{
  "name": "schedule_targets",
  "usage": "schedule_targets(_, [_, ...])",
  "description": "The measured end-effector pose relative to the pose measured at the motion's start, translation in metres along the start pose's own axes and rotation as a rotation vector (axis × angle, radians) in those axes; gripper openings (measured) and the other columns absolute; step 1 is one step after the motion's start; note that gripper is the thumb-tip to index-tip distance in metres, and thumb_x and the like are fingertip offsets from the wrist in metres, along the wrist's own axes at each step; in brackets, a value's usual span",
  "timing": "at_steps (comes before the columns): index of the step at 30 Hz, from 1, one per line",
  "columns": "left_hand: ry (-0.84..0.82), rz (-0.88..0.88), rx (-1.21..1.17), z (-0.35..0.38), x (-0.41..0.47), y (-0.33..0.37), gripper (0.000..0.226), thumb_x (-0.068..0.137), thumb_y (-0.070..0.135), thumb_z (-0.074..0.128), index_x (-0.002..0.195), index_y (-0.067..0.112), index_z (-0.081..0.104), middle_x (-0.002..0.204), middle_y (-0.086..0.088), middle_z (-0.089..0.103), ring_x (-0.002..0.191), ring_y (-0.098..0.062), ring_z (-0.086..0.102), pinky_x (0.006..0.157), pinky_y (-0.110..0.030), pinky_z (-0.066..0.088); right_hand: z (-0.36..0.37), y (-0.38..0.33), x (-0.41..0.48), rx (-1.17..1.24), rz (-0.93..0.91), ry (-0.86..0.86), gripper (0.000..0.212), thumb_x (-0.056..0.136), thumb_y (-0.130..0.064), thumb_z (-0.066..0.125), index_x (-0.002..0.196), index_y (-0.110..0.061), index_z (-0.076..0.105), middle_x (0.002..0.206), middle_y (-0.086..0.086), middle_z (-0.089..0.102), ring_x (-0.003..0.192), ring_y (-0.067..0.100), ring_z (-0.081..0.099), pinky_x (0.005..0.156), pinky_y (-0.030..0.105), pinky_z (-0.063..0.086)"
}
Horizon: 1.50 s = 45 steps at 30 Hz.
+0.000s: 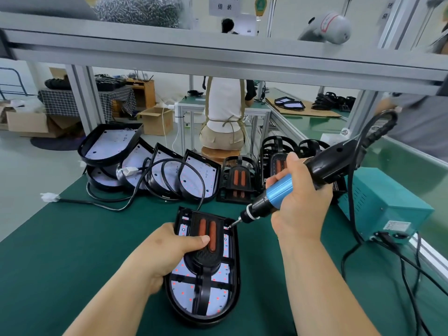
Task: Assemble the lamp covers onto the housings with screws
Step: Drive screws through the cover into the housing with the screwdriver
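A black lamp housing (235, 275) with a white LED board lies on the green table (72, 251), a black cover (206, 258) with two orange strips seated in it. My left hand (167, 251) grips the housing's left edge, thumb pressing on the cover. My right hand (300, 202) holds a blue and black electric screwdriver (278, 190); its bit tip touches the housing's upper right corner, where a screw (228, 227) is barely visible.
Several housings with LED boards (145, 166) lean in a row at the back, tangled with a black cable. Stacked covers (240, 180) stand beside them. A teal power box (385, 204) sits at right. A person sits on a stool beyond the table.
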<state>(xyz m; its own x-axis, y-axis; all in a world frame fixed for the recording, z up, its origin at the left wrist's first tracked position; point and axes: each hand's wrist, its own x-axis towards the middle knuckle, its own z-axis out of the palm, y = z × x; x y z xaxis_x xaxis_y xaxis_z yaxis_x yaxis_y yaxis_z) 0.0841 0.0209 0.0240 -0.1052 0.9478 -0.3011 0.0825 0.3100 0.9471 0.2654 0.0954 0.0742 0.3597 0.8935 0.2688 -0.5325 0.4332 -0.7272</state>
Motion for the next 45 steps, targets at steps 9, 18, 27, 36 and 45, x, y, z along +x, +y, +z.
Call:
schedule_targets(9, [0.043,-0.008,-0.002,0.001,0.000,0.001,0.016,0.087,0.008,0.073,0.102,0.004,0.070,0.093,-0.012,0.078,0.088,-0.029,0.075,0.089,-0.043,0.056,0.002,0.002,-0.001,-0.024,-0.012,-0.019,0.026,0.075,-0.023,0.075,0.083,-0.014,0.053,0.070,0.010,0.051,0.063,0.028,0.051,0.055,0.031,0.052])
schedule_targets(18, [0.048,-0.016,-0.004,0.001,0.002,-0.001,0.022,0.086,0.010,0.074,0.106,0.004,0.069,0.095,-0.012,0.077,0.092,-0.031,0.074,0.097,-0.051,0.053,0.003,0.002,0.000,0.005,-0.007,-0.026,0.025,0.076,-0.023,0.077,0.082,-0.017,0.054,0.071,0.009,0.049,0.054,0.020,0.050,0.055,0.031,0.052])
schedule_targets(27, [0.041,-0.006,-0.001,0.001,0.003,-0.001,0.013,0.088,0.008,0.072,0.100,0.004,0.072,0.092,-0.012,0.078,0.089,-0.030,0.075,0.095,-0.049,0.054,0.006,0.000,-0.002,-0.007,0.006,-0.025,0.028,0.075,-0.023,0.076,0.087,-0.015,0.053,0.075,0.012,0.049,0.059,0.024,0.050,0.055,0.030,0.052])
schedule_targets(36, [0.088,-0.040,-0.018,0.001,0.003,-0.002,0.029,0.084,0.011,0.077,0.109,0.003,0.065,0.096,-0.014,0.077,0.091,-0.032,0.074,0.094,-0.052,0.055,0.012,-0.001,-0.009,-0.033,-0.029,-0.084,0.035,0.076,-0.022,0.074,0.098,-0.006,0.052,0.072,0.013,0.047,0.056,0.026,0.051,0.051,0.028,0.049])
schedule_targets(45, [0.084,-0.040,-0.035,0.001,0.006,-0.006,0.044,0.078,0.015,0.082,0.115,0.002,0.062,0.105,-0.015,0.075,0.099,-0.034,0.071,0.098,-0.053,0.051,0.014,0.000,-0.014,-0.046,-0.066,-0.119,0.034,0.077,-0.022,0.073,0.096,-0.006,0.050,0.065,0.006,0.050,0.049,0.020,0.053,0.049,0.027,0.048])
